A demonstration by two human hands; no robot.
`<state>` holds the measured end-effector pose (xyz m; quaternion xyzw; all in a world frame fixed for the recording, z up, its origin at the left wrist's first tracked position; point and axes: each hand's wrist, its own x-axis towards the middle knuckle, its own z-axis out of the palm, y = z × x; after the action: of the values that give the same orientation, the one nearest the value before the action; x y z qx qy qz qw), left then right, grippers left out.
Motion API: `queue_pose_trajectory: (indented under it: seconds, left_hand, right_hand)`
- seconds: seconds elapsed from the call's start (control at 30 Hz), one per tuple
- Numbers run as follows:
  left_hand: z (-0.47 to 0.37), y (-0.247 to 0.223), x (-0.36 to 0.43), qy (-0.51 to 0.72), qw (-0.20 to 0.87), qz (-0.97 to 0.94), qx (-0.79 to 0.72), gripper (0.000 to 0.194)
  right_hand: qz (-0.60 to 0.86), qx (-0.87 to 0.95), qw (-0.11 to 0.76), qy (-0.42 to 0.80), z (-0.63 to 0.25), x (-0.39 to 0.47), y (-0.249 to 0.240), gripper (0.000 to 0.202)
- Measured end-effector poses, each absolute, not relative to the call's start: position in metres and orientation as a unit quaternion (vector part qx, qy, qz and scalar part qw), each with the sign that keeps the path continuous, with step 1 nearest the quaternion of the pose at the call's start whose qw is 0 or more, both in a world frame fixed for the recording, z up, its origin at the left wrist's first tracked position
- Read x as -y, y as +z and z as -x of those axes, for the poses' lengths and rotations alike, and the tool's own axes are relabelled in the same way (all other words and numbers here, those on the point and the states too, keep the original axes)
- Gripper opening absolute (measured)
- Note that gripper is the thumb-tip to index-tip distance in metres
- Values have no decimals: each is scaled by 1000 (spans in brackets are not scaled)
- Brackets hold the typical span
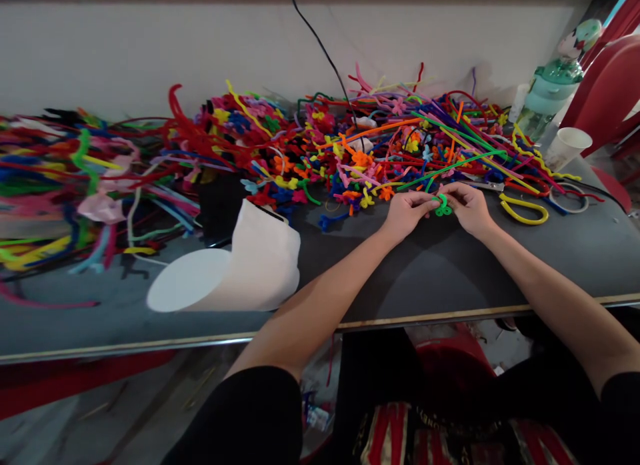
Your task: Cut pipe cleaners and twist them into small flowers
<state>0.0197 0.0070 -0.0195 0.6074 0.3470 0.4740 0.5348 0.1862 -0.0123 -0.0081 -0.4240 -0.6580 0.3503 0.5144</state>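
Between my two hands is a small green pipe cleaner, bent into loops like a flower. My left hand pinches it from the left with thumb and forefinger. From the right, my right hand grips its other side, fingers curled in. Both hands hover just above the dark table, in front of a heap of coloured pipe cleaners. Small finished-looking flower shapes in orange, yellow and blue lie in the heap. Scissors with yellow handles rest to the right of my right hand.
A rolled white sheet lies left of my left arm. Another mass of pipe cleaners covers the left side. A paper cup, a green bottle and a tape-like ring stand or lie at right. A black cable hangs down behind.
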Motion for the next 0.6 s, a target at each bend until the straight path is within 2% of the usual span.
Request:
queue_pose_trajectory:
  seconds: [0.2, 0.4, 0.6]
  left_hand:
    - [-22, -18, -3, 516, 512, -578, -370, 29]
    - [-23, -15, 2, 543, 474, -563, -404, 30]
    - [-24, -15, 3, 556, 442, -585, -391, 30]
  right_hand:
    - [475, 666, 490, 301, -187, 18, -5, 26]
    - [476, 718, 470, 191, -187, 25, 1, 18]
    - [484, 746, 425, 171, -185, 27, 7, 12]
